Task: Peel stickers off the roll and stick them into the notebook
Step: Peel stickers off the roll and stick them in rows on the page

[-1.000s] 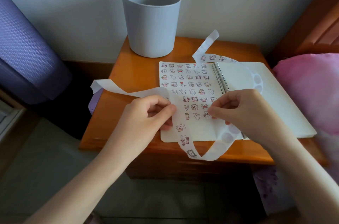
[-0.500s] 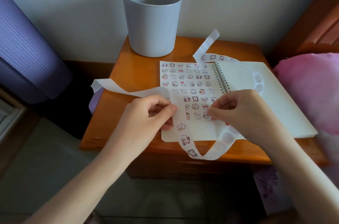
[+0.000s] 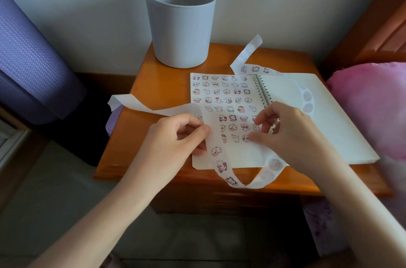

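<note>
My left hand [image 3: 175, 136] pinches the sticker strip [image 3: 216, 151] between thumb and fingers at centre frame, at the left edge of the notebook [image 3: 329, 127]; my right hand [image 3: 294, 136], fingers curled, sets its fingertips [image 3: 254, 136] on the lowest sticker row of the left page, and I cannot tell whether it grasps a sticker. The strip loops below the notebook's lower edge and passes under the right hand; the notebook lies open on the wooden nightstand [image 3: 153, 83], with the grey bin [image 3: 180, 26] behind it at upper centre.
</note>
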Demonstrator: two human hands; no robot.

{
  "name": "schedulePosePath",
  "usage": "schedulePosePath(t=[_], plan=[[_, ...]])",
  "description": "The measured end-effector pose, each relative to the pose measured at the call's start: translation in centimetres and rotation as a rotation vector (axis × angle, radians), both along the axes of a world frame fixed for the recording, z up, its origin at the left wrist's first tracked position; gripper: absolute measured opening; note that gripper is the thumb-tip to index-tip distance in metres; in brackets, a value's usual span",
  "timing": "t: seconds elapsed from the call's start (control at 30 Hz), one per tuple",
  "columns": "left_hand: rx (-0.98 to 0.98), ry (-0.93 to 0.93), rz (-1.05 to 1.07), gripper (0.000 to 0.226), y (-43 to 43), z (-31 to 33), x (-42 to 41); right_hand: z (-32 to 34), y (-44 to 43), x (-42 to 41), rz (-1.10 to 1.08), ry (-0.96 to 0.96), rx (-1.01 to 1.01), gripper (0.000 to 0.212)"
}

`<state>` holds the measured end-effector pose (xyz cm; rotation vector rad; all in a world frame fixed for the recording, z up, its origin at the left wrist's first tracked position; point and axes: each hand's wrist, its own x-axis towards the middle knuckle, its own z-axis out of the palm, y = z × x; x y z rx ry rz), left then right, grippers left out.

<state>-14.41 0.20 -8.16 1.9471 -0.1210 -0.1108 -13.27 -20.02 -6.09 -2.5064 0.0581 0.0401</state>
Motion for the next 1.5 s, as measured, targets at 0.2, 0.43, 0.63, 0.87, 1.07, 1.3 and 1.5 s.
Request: schedulePosePath(t=[0.2, 0.43, 0.63, 0.87, 1.07, 1.3, 1.5], plan=[[0.011, -0.003, -0.004, 0.008, 0.0, 0.0, 0.0, 0.0, 0.5, -0.1, -0.019, -0.022, -0.032, 0.018], [0.021, -0.008, -0.006, 0.007, 0.0, 0.1, -0.1, 0.0, 0.6, -0.2, -0.032, -0.048, -0.131, 0.009], [0.014, -0.010, 0.000, 0.008, -0.1, 0.2, -0.2, 0.2, 0.6, -0.1, 0.019, 0.036, -0.085, 0.026], [0.029, -0.014, 0.007, 0.008, -0.1, 0.2, -0.1, 0.2, 0.1, -0.3, 0.040, 0.022, -0.064, 0.013], [0.014, -0.015, 0.026, 0.009, -0.1, 0.1, -0.1, 0.0, 0.2, -0.3, 0.035, -0.055, -0.009, 0.008], [-0.079, -0.040, 0.059, 0.007, -0.3, 0.8, -0.3, 0.7, 2.5, -1.2, 0.198, -0.168, 0.324, 0.008], [-0.073, -0.104, 0.089, 0.007, -0.3, 1.0, -0.2, 0.7, 3.1, -1.8, 0.287, -0.114, 0.412, 0.010]])
